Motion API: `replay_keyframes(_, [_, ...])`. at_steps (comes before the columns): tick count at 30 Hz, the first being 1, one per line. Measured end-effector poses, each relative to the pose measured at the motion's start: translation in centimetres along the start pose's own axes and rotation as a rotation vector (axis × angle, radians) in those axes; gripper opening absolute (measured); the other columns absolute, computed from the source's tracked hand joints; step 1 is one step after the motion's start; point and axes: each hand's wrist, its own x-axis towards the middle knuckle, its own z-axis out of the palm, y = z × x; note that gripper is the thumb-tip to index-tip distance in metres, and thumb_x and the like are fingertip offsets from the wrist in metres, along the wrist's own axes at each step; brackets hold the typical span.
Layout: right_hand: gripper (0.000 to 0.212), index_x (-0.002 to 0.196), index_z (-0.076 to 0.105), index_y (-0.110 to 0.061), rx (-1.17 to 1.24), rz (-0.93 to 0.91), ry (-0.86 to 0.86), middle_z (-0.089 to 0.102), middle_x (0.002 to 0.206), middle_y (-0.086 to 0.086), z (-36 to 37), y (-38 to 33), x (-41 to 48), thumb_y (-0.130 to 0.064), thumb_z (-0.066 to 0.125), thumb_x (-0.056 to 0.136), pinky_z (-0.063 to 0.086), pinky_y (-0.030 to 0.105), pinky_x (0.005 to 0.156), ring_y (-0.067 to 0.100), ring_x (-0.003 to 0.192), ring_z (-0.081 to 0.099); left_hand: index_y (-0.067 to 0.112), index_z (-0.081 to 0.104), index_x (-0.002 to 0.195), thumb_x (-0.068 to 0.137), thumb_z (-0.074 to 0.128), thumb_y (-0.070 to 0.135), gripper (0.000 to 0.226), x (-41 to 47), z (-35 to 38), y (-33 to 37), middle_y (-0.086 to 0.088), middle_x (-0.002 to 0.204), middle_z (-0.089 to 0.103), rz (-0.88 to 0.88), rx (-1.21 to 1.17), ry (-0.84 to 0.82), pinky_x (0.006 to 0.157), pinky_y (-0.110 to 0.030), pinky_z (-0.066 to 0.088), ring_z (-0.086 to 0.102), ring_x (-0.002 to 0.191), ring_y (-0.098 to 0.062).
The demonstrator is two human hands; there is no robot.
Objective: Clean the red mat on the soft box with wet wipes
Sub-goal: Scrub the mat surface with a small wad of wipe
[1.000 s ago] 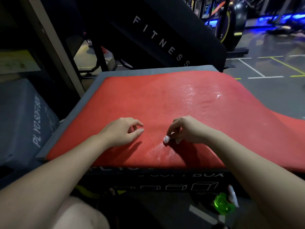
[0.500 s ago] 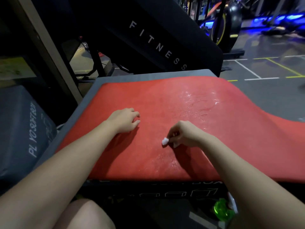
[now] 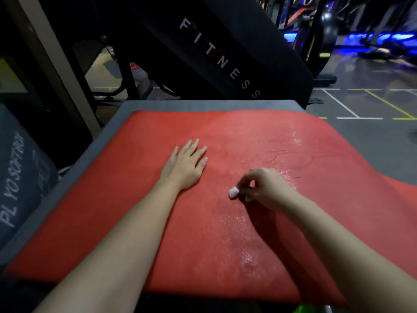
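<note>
While the one mat (image 3: 158,222) lies red across the middle of the frame on the grey top of a box (image 3: 203,105), both hands are over it. The left hand (image 3: 185,166), just left of centre, lies palm down on the dry part of the mat, its fingers straight and slightly spread. The right hand (image 3: 266,188), right of centre and a little lower, is curled, with thumb and forefinger pinching one small white wad of wipe (image 3: 233,192). The tip of the wad pokes out toward the left of the frame. Whether it touches the mat I cannot tell. The two hands are near each other but apart. A wet sheen (image 3: 246,256) runs from the mat's upper right down past the right hand toward its lower edge. The mat's right side runs past the box's corner to the right edge of the frame. A second box (image 3: 22,172) with white lettering sits at the left edge. One black pad (image 3: 225,53) lettered FITNESS leans in the upper centre.
</note>
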Motion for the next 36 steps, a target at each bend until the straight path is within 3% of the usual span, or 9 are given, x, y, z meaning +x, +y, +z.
replay_keyframes(3, [0.008,0.081,0.077,-0.029,0.008,-0.001,-0.158,0.068,0.076,-0.006,-0.9,-0.2,-0.5,-0.025,0.081,0.075,0.042,0.014,0.057,0.002,0.067,0.06,0.036,0.023,0.161,0.107,0.023,0.053,0.057,0.0,0.3,0.0,0.01,0.171,0.007,0.001,0.021,-0.018,0.127,-0.047,0.0,0.001,0.157,-0.009])
replay_keyframes(6, [0.01,0.08,0.075,-0.031,-0.04,0.041,0.006,0.065,0.082,-0.007,0.7,0.1,1.3,-0.022,0.079,0.076,0.04,0.015,0.057,0.005,0.068,0.06,0.035,0.021,0.161,0.107,0.022,0.053,0.058,0.3,0.6,-0.1,0.009,0.171,0.011,0.0,0.047,-0.009,0.127,-0.049,0.002,0.004,0.157,-0.01])
replay_keyframes(8, [0.01,0.083,0.075,-0.03,-0.151,0.04,0.131,0.064,0.086,-0.006,1.6,0.6,4.3,-0.023,0.077,0.076,0.048,0.03,0.064,0.018,0.077,0.062,0.034,0.021,0.161,0.106,0.022,0.053,0.058,0.4,0.8,-0.2,0.008,0.171,0.012,0.012,0.053,0.001,0.127,-0.05,0.004,0.006,0.157,-0.011])
replay_keyframes(10, [0.01,0.084,0.075,-0.028,-0.195,0.05,0.185,0.065,0.088,-0.001,1.5,1.4,7.7,-0.023,0.075,0.076,0.05,0.036,0.067,0.027,0.082,0.063,0.035,0.021,0.161,0.106,0.022,0.052,0.058,0.5,0.9,-0.3,0.008,0.171,0.013,0.018,0.051,0.006,0.127,-0.05,0.005,0.005,0.157,-0.011])
replay_keyframes(16, [0.013,0.086,0.078,-0.023,-0.172,0.107,0.16,0.072,0.084,0.005,0.3,2.5,12.6,-0.013,0.072,0.08,0.049,0.033,0.066,0.023,0.074,0.064,0.036,0.021,0.161,0.105,0.023,0.054,0.059,0.6,0.9,-0.4,0.008,0.17,0.013,0.019,0.038,0.027,0.127,-0.05,0.004,0.005,0.157,-0.011])
replay_keyframes(20, [0.002,0.085,0.074,-0.024,-0.198,-0.011,0.034,0.067,0.081,-0.007,0.7,2.6,10.3,-0.023,0.073,0.083,0.034,0.022,0.062,0.007,0.066,0.054,0.036,0.018,0.161,0.104,0.022,0.055,0.06,0.7,1.3,-0.7,0.009,0.171,0.011,0.011,0.041,0.043,0.127,-0.049,0.003,0.002,0.157,-0.009])
replay_keyframes(27, [0.01,0.084,0.074,-0.017,-0.14,-0.057,0.198,0.063,0.089,0.005,1.0,3.7,16.4,-0.009,0.069,0.082,0.042,0.029,0.065,0.024,0.077,0.061,0.039,0.014,0.161,0.104,0.021,0.057,0.06,0.9,0.9,-0.5,0.012,0.171,0.006,0.005,0.045,0.009,0.127,-0.048,0.0,-0.003,0.156,-0.005])
replay_keyframes(32, [0.011,0.089,0.077,-0.008,-0.097,0.054,0.289,0.066,0.091,0.015,0.0,5.7,20.0,-0.017,0.074,0.083,0.041,0.034,0.072,0.032,0.086,0.062,0.04,0.012,0.161,0.104,0.018,0.059,0.061,1.0,0.6,-0.5,0.012,0.171,0.003,0.003,0.042,-0.025,0.127,-0.047,-0.002,-0.006,0.156,-0.006])
replay_keyframes(36, [0.018,0.091,0.075,-0.008,-0.172,-0.045,0.206,0.064,0.094,0.011,0.3,5.8,18.5,-0.024,0.07,0.088,0.044,0.032,0.074,0.029,0.086,0.061,0.04,0.009,0.161,0.102,0.014,0.061,0.063,0.9,0.7,-0.5,0.012,0.171,0.0,-0.001,0.04,-0.03,0.127,-0.048,-0.002,-0.009,0.156,-0.005])
